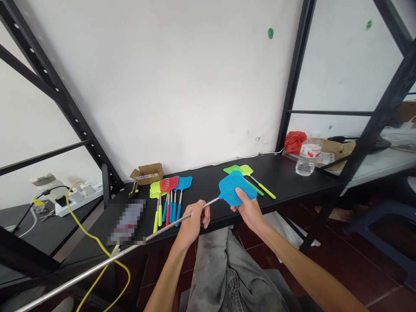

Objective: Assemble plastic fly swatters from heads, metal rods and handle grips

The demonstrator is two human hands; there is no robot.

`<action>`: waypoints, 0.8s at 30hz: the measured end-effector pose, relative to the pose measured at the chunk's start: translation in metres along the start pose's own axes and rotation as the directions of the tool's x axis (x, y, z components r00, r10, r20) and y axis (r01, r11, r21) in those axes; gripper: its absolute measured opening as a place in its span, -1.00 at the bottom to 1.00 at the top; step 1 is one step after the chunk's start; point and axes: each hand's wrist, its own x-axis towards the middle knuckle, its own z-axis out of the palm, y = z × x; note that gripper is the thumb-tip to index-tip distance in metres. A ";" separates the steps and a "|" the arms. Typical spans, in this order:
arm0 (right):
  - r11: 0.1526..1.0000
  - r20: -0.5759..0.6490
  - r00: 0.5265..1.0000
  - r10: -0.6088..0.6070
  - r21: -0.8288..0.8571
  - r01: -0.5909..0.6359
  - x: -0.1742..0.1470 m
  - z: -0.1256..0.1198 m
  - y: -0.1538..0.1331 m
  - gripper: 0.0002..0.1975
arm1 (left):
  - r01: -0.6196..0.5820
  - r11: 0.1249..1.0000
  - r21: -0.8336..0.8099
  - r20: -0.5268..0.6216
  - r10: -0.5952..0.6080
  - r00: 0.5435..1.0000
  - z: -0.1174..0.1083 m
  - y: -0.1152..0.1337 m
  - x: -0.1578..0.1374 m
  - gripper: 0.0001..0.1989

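A blue fly swatter (232, 190) with a long, extended metal rod is held in front of me, its rod slanting down to the lower left. My left hand (194, 216) is closed around the rod below the head. With thumb on top and fingers beneath, my right hand (248, 208) pinches the perforated blue head. Left of my hands on the black shelf lie several more swatters: yellow-green ones (158, 212), a red one (169, 184) and blue ones (184, 183). Behind the held head, a green swatter (232, 169) and a yellow-green swatter (247, 170) rest on the shelf.
An opened cardboard box (147, 173) stands by the wall. A blurred-out item (128, 221), a yellow cable (94, 237) and a power strip (79, 199) are at left. At right are a water bottle (308, 156) and a red bag (295, 142). Black metal uprights (296, 73) flank the shelf.
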 end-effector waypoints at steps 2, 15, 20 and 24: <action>1.000 0.010 1.000 -0.009 -0.027 0.009 -0.002 0.001 -0.001 -0.74 | -0.017 1.000 0.009 -0.002 0.017 1.000 0.003 0.001 -0.001 -0.54; 0.997 0.109 0.991 0.081 -0.008 -0.080 -0.009 0.003 -0.003 -0.69 | -0.028 0.999 0.018 0.021 0.028 0.999 0.009 0.006 -0.005 -0.54; 0.972 0.315 0.924 0.218 0.012 -0.234 -0.019 0.013 0.004 -0.70 | 0.065 0.997 0.048 0.038 -0.066 0.997 0.021 0.002 -0.004 -0.53; 0.976 0.231 0.953 0.196 0.053 -0.213 -0.015 0.012 0.006 -0.71 | 0.047 0.991 0.129 -0.040 -0.042 0.998 0.011 -0.001 -0.003 -0.52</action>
